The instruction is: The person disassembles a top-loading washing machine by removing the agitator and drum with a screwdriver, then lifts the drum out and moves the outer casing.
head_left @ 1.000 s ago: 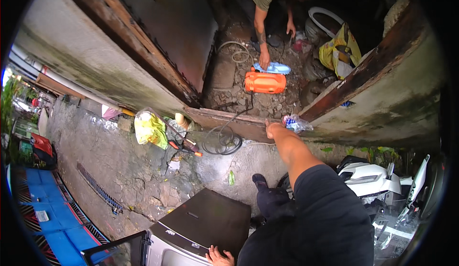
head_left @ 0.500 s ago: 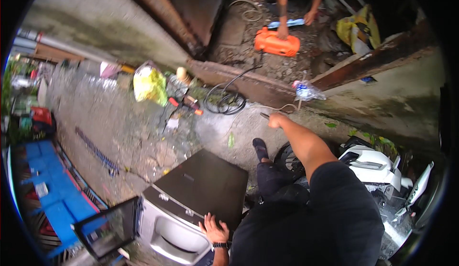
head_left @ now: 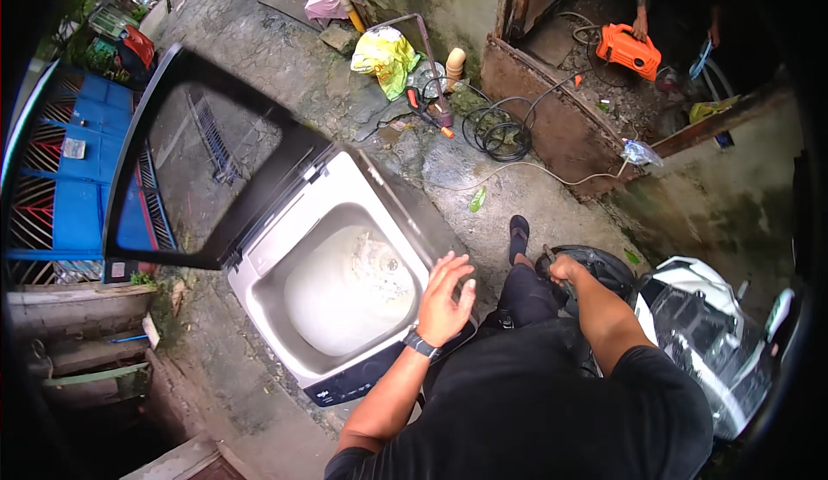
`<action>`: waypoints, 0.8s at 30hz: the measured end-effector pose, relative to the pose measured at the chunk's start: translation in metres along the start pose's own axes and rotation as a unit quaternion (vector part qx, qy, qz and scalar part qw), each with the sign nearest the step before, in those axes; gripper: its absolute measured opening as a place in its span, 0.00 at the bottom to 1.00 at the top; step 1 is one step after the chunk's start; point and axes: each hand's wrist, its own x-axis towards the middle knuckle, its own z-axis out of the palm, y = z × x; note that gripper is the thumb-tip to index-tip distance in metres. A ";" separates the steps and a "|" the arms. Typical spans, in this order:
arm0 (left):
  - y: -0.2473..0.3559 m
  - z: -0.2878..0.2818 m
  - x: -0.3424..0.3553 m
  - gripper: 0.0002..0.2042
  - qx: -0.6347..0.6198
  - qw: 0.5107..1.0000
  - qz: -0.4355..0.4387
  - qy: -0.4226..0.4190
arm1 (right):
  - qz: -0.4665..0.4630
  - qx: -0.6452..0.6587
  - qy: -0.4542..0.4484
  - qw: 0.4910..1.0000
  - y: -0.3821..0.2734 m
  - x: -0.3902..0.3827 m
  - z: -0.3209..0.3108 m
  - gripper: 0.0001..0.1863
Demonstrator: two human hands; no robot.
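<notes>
A top-loading washing machine stands before me with its framed, see-through lid swung up. Inside its pale tub I see a perforated patch on one wall. My left hand, a dark band on its wrist, is at the machine's near right edge with fingers spread; whether it touches the rim is unclear. My right hand is closed in front of my right side, above a dark rounded thing. A short, thin, dark object pokes from its fist, too small to name.
A person's hand grips an orange pressure washer beyond the rusty threshold. A coiled black hose and a yellow bag lie along the wall. At my right stands a white-and-black motorcycle; at far left, a blue gate.
My view has swung, bringing the open tub into sight. My right hand has drawn back from its forward reach. My left hand has lifted, fingers spread. The other person's orange pressure washer has tilted.
</notes>
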 end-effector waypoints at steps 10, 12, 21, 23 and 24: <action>-0.200 -0.238 -0.296 0.26 0.417 0.832 -0.171 0.323 | -0.058 0.270 -0.058 0.959 -0.021 -0.136 0.097 0.42; -0.248 -0.261 -0.362 0.34 0.356 0.813 -0.298 0.350 | -0.069 0.275 -0.104 0.953 -0.040 -0.139 0.113 0.43; -0.243 -0.229 -0.341 0.38 -0.026 0.833 -0.469 0.294 | -0.132 0.092 -0.090 0.983 -0.014 -0.104 0.156 0.10; -0.234 -0.229 -0.329 0.38 0.008 0.830 -0.477 0.289 | -0.108 0.127 -0.084 0.982 0.017 -0.094 0.162 0.09; -0.234 -0.227 -0.322 0.38 0.018 0.831 -0.477 0.285 | -0.108 0.107 -0.093 0.984 0.035 -0.092 0.158 0.10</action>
